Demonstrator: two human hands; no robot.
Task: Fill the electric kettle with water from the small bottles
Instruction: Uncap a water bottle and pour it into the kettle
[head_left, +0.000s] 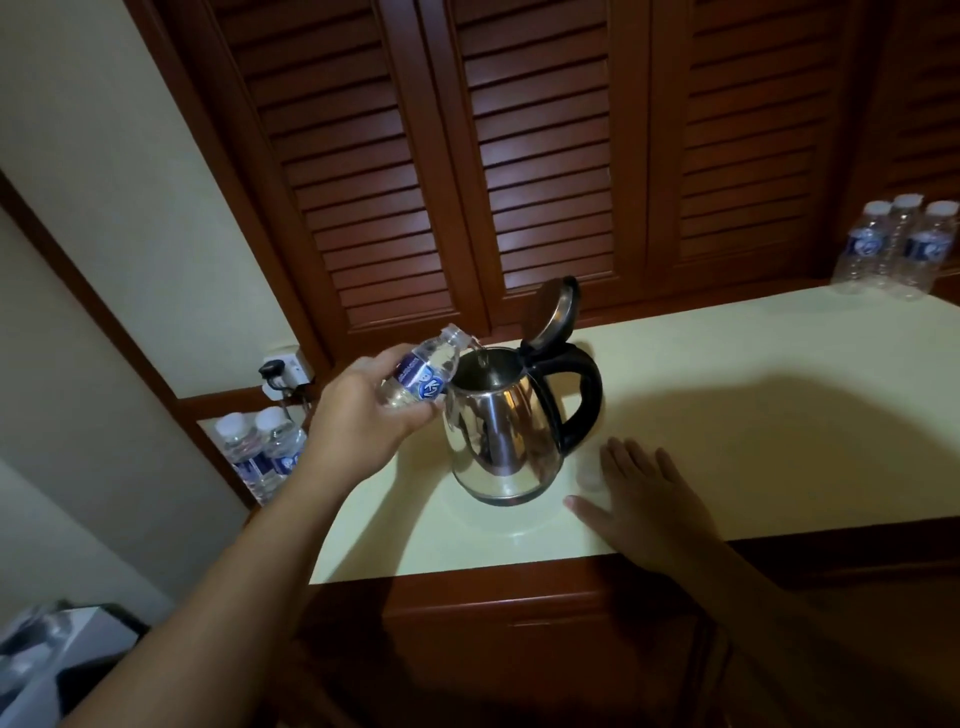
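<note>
The kettle stands on the bench. Left of the kettle, the left hand holds a bottle tilted, its mouth over the kettle's opening. The right hand lies flat on the bench just right of the kettle and in front of it. Three bottles stand far behind and to the kettle's right; two bottles stand to its left, off the bench.

One wide-angle camera, worn on the head, looks forward and down from above the front edge of the cream countertop, facing the louvred doors behind it. It sits close. The electric kettle and small bottle lie mid-frame, and the left hand and right hand reach in from below.
</note>
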